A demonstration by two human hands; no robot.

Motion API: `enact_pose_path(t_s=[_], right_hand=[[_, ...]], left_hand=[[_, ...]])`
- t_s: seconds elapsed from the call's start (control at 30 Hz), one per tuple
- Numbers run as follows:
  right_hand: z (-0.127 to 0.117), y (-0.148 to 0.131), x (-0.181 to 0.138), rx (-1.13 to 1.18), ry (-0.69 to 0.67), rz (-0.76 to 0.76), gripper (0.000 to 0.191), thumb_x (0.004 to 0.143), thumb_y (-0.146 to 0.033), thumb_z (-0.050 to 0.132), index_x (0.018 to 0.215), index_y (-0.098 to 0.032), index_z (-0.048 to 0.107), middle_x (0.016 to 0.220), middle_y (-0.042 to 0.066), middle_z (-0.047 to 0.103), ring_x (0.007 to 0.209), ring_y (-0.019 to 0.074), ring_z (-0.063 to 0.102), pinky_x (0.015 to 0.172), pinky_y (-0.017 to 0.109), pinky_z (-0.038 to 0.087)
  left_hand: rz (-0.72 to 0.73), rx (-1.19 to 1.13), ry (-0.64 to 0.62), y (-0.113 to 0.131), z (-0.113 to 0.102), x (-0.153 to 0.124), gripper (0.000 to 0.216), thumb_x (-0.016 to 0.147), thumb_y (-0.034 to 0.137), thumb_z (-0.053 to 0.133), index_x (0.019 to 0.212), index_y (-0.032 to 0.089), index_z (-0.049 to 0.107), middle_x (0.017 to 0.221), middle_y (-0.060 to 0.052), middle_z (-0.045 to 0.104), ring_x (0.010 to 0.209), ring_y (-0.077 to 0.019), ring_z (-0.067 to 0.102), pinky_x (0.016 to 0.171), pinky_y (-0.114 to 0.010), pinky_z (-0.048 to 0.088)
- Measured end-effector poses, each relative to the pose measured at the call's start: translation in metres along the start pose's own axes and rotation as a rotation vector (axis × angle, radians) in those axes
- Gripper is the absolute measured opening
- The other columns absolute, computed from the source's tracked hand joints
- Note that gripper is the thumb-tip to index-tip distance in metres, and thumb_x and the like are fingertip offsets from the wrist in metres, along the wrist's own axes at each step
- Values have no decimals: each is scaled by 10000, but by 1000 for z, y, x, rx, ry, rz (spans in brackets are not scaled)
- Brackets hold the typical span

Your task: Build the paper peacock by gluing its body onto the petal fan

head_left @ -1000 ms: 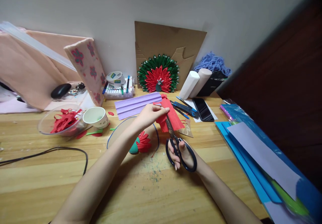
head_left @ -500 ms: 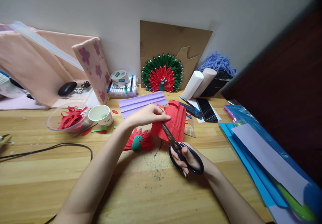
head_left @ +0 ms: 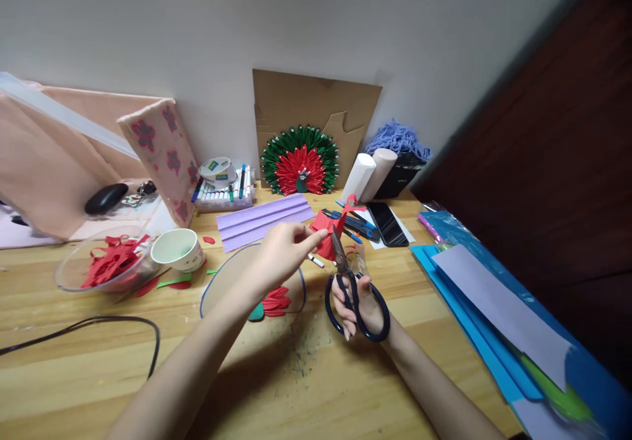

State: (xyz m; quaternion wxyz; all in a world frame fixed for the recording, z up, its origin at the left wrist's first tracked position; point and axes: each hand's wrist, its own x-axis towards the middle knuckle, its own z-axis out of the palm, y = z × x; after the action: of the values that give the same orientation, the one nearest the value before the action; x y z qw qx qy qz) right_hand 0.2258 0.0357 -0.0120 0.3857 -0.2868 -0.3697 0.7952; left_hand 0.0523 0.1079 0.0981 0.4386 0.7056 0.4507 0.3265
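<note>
My left hand (head_left: 285,250) pinches a piece of red crepe paper (head_left: 324,229) between thumb and fingers. A narrow red strip (head_left: 352,204) curls up from the paper's upper right. In my right hand (head_left: 363,305) are black-handled scissors (head_left: 351,288), with fingers and thumb through the loops. Their blades point up and meet the paper's right edge. Beneath my left forearm lies a cardboard round (head_left: 224,282) with a blue outline. It bears red paper petals (head_left: 276,302) and a green paper shape (head_left: 257,312), partly hidden by the arm.
A clear bowl (head_left: 69,280) of red scraps and a paper cup (head_left: 178,250) stand left. Purple pleated paper (head_left: 264,219) lies behind my hands. A red-green peacock craft (head_left: 301,163) leans on cardboard (head_left: 316,97). A phone (head_left: 388,224) and blue sheets (head_left: 459,321) lie right.
The red paper shows smaller and turned, with a curled strip at its upper right. The scissors point more upright. More of the cardboard round is visible, and the whole view has shifted.
</note>
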Motion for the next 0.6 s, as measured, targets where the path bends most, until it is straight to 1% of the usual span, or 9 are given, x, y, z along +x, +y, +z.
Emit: enact_pose_path(t_s=[0.07, 0.2, 0.3, 0.43, 0.5, 0.6], right_hand=[[0, 1, 1, 17, -27, -3, 670, 532, -851, 502, 651, -200, 398, 381, -82, 479, 272, 97, 474, 312, 220, 456], [4, 5, 3, 38, -20, -71, 643, 564, -815, 538, 653, -190, 412, 376, -82, 470, 252, 86, 446, 290, 203, 439], [8, 6, 1, 12, 5, -114, 634, 588, -802, 535, 674, -182, 437, 387, -80, 466, 251, 78, 433, 286, 193, 427], [14, 4, -4, -96, 55, -129, 672, 591, -834, 466, 704, -172, 464, 432, -65, 476, 305, 79, 463, 339, 204, 454], [16, 1, -6, -135, 62, -115, 693, 578, -849, 439, 710, -170, 470, 449, -60, 479, 331, 80, 475, 372, 211, 469], [17, -4, -7, -121, 50, -86, 701, 557, -860, 442, 706, -175, 465, 444, -66, 478, 325, 81, 468, 385, 222, 475]], left_hand=[[-28, -52, -22, 0, 7, 1, 359, 756, 464, 589, 582, 152, 629, 529, -19, 582, 525, -134, 498, 505, -240, 323], [-88, -193, 90, 1, 17, 5, 316, 733, 430, 614, 595, 151, 555, 509, 28, 512, 480, -95, 443, 488, -217, 318], [-118, -274, 105, 2, 19, 6, 284, 727, 384, 624, 604, 149, 522, 502, 49, 486, 451, -71, 399, 463, -202, 296], [-98, -278, 66, 1, 20, 6, 247, 741, 327, 607, 605, 143, 515, 507, 54, 470, 457, -69, 411, 470, -200, 308], [-92, -265, 23, 0, 20, 7, 217, 751, 297, 591, 619, 135, 530, 528, 42, 497, 479, -77, 448, 488, -203, 326], [-90, -242, -21, -2, 20, 7, 189, 755, 278, 581, 646, 126, 555, 567, 21, 545, 520, -93, 502, 517, -209, 355]])
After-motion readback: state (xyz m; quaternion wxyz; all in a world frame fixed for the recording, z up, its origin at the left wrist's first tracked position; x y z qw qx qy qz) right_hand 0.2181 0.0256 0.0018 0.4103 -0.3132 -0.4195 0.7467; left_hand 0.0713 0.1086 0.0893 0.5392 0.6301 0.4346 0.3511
